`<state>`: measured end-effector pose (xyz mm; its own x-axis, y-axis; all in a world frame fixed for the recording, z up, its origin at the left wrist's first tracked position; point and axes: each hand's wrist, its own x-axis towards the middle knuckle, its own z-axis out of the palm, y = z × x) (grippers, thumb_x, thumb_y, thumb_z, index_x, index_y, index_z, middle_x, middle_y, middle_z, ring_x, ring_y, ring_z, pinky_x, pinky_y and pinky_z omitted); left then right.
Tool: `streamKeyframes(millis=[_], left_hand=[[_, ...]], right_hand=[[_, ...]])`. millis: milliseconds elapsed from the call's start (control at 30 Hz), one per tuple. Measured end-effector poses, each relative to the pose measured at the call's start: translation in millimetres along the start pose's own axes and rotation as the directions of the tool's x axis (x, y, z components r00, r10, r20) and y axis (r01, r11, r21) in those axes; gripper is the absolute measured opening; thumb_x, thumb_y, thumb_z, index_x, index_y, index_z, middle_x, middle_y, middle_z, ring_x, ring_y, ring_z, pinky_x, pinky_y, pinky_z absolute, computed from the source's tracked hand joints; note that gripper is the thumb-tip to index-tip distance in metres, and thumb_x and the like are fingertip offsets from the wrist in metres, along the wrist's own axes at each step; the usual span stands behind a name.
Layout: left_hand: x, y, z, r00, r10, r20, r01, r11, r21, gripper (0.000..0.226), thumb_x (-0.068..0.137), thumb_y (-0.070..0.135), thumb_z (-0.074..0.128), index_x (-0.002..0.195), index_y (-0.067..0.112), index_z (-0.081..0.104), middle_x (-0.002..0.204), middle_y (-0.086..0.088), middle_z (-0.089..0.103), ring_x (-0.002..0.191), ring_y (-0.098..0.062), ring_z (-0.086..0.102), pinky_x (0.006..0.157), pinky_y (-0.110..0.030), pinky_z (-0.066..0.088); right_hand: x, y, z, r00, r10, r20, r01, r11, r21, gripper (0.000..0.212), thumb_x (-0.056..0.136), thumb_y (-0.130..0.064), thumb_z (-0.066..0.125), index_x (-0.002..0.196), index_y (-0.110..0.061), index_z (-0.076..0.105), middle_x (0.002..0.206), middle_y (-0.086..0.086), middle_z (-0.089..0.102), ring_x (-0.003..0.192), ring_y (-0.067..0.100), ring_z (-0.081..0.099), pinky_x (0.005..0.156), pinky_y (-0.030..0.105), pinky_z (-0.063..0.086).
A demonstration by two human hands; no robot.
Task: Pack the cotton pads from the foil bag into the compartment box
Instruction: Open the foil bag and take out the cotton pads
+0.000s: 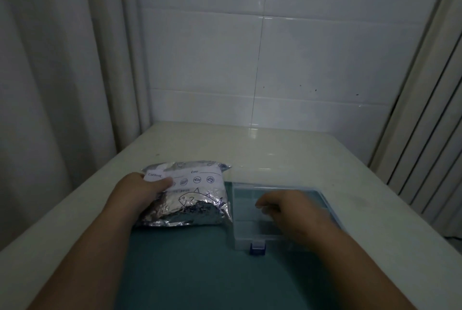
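head view: foil bag point(197, 199) lies on tabletop point(250, 149), partly on green mat point(200, 272); cotton pads not visible, probably inside. left hand point(140, 192) grips bag's left end, thumb on white label. clear compartment box point(246, 237) sits just right of bag, lid seemingly down, blue latch point(257, 249) facing person. right hand point(287, 209) over lid, fingers curled, blurred; cannot tell if holding anything. likely step: opening box. release latch first, swing lid fully back, steady bag, then open bag.
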<state>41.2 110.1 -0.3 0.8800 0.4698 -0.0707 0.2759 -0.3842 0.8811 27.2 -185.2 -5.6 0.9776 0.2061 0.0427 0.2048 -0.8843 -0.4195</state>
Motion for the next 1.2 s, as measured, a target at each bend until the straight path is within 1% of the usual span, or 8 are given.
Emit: streamKeyframes(millis=[167,267,467,567,700,933,1067,1200], left_hand=[[-6,7,-2,0.998,0.060,-0.036,-0.070,0.925,-0.373,0.025,0.075,0.000,0.075,0.099,0.007,0.069,0.082,-0.012,0.072,0.068,-0.025,0.069,0.060,-0.029,0.055],[-13,15,-5,0.945,0.243,-0.220,-0.315,0.862,-0.398,0.049,0.075,0.003,0.077,0.120,0.015,0.061,0.090,0.001,0.073,0.081,-0.021,0.070,0.079,-0.043,0.057],[-43,39,6,0.787,0.492,-0.371,-0.613,0.688,-0.389,0.054,0.079,0.002,0.073,0.118,0.029,0.047,0.081,0.024,0.070,0.069,0.012,0.062,0.067,-0.012,0.051],[-52,46,12,0.744,0.546,-0.385,-0.665,0.657,-0.355,0.058,0.079,0.003,0.074,0.115,0.038,0.047,0.076,0.032,0.067,0.070,0.009,0.062,0.071,-0.016,0.052],[-59,50,11,0.707,0.577,-0.409,-0.704,0.632,-0.324,0.057,0.074,0.015,0.077,0.108,0.052,0.050,0.082,0.032,0.067,0.078,-0.004,0.064,0.082,-0.044,0.054],[-65,53,9,0.594,0.613,-0.522,-0.790,0.568,-0.232,0.057,0.070,0.028,0.075,0.111,0.056,0.049,0.088,0.013,0.070,0.085,-0.023,0.069,0.078,-0.053,0.055],[-64,52,11,0.548,0.618,-0.564,-0.821,0.526,-0.221,0.057,0.073,0.019,0.074,0.112,0.052,0.050,0.085,0.009,0.069,0.078,-0.023,0.067,0.075,-0.050,0.056],[-68,53,24,0.562,0.633,-0.533,-0.822,0.503,-0.268,0.053,0.073,0.018,0.073,0.108,0.050,0.050,0.086,0.033,0.067,0.081,0.007,0.064,0.078,-0.024,0.052]], right_hand=[[-7,-6,-7,0.996,-0.035,-0.076,0.040,0.997,0.063,0.034,0.096,-0.016,0.052,0.125,-0.031,0.062,0.124,-0.009,0.063,0.108,0.008,0.058,0.092,0.018,0.041],[-12,-11,-13,0.968,-0.041,-0.249,0.113,0.952,0.283,0.031,0.093,-0.028,0.059,0.124,-0.031,0.061,0.114,-0.013,0.065,0.099,-0.001,0.059,0.091,0.014,0.044],[-20,-27,-27,0.879,0.055,-0.474,0.293,0.722,0.626,0.032,0.088,-0.031,0.064,0.120,-0.028,0.061,0.109,-0.015,0.067,0.099,0.000,0.064,0.085,0.015,0.053],[-22,-28,-36,0.807,0.102,-0.581,0.403,0.624,0.669,0.025,0.087,-0.026,0.064,0.112,-0.032,0.063,0.107,-0.012,0.069,0.096,0.005,0.066,0.084,0.023,0.056],[-22,-28,-40,0.816,0.134,-0.562,0.422,0.527,0.738,0.029,0.090,-0.019,0.061,0.118,-0.028,0.059,0.107,-0.008,0.069,0.092,0.008,0.068,0.076,0.021,0.057],[-19,-20,-41,0.855,0.136,-0.501,0.389,0.472,0.791,0.032,0.091,-0.010,0.061,0.120,-0.024,0.058,0.109,-0.005,0.069,0.092,0.011,0.070,0.074,0.020,0.057],[-18,-17,-40,0.859,0.123,-0.498,0.369,0.526,0.766,0.024,0.094,-0.018,0.058,0.114,-0.030,0.061,0.109,-0.007,0.070,0.093,0.008,0.069,0.075,0.019,0.057],[-19,-19,-42,0.852,0.103,-0.514,0.408,0.487,0.773,0.025,0.096,-0.019,0.054,0.118,-0.025,0.064,0.102,-0.005,0.073,0.089,0.011,0.070,0.072,0.020,0.057]])
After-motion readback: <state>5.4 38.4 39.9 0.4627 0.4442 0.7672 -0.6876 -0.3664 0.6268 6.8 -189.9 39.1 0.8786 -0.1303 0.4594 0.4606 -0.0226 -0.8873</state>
